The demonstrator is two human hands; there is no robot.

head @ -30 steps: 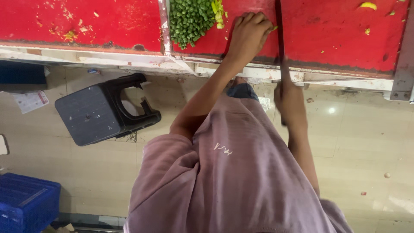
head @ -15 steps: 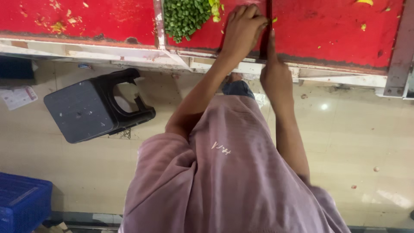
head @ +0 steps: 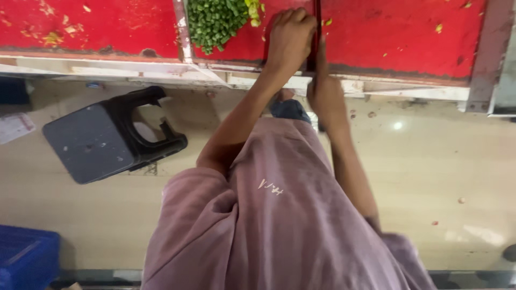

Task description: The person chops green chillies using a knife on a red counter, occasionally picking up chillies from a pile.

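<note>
Closer together than half a second ago, both hands sit at the counter's near edge. Chopping looks to be the step in hand: the right hand point(head: 325, 92) is closed around a dark knife point(head: 317, 24), blade pointing far, touching the left hand point(head: 290, 38), which is curled knuckles-up; what it pins I cannot tell. A further cut calls for fingertips tucked clear. Chopped greens point(head: 217, 21), small bright bits, are heaped left on the red counter point(head: 403, 32). A black stool point(head: 105, 140) stands on the floor point(head: 446, 161)
</note>
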